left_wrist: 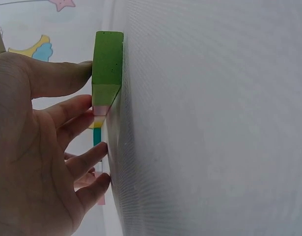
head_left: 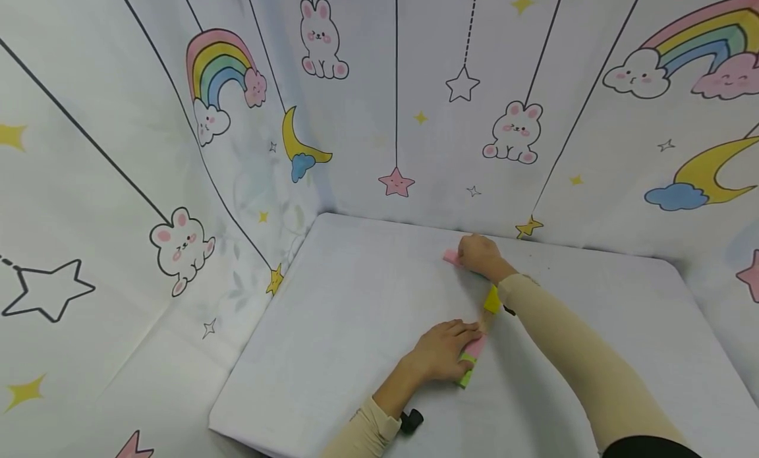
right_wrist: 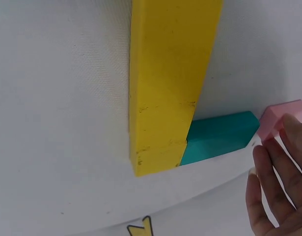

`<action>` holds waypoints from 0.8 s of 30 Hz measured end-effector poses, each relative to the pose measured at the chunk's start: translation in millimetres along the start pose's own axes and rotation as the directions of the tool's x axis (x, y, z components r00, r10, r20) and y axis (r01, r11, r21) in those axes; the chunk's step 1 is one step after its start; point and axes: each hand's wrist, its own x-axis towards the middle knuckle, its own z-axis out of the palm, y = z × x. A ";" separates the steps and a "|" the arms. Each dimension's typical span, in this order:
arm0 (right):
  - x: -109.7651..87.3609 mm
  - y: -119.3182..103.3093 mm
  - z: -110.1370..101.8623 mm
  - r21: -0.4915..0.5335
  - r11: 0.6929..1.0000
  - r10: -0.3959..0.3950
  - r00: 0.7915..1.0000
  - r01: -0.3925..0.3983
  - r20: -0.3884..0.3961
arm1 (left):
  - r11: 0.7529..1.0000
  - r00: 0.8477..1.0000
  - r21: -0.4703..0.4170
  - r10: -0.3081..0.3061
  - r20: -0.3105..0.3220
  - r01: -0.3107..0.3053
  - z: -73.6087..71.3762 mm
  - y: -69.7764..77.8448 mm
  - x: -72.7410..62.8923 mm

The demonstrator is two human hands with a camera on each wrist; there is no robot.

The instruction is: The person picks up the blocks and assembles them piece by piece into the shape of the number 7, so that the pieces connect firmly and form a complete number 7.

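Observation:
My left hand (head_left: 440, 352) lies over the near end of a row of blocks, its thumb on the green block (head_left: 466, 372) and its fingers spread over the pink block (head_left: 474, 347). The left wrist view shows the thumb on the green block's (left_wrist: 107, 58) upper face, with the fingers loosely extended. At the far end my right hand (head_left: 483, 257) pinches another pink block (head_left: 452, 256). In the right wrist view this pink block (right_wrist: 276, 118) is at the tip of a teal block (right_wrist: 220, 137), which runs sideways from the yellow block (right_wrist: 173, 83). Whether pink and teal touch is unclear.
A white-covered table (head_left: 356, 293) carries the blocks. Behind and left of it hangs white cloth (head_left: 362, 135) printed with rabbits, stars and rainbows. In the head view the right forearm (head_left: 569, 346) covers part of the table to the right of the row.

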 end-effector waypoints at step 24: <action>-9.5 13.6 -3.4 -0.008 1.000 -0.005 1.000 0.006 0.020 | 1.000 1.000 -0.011 -0.002 0.000 0.002 -3.4 1.8 -0.8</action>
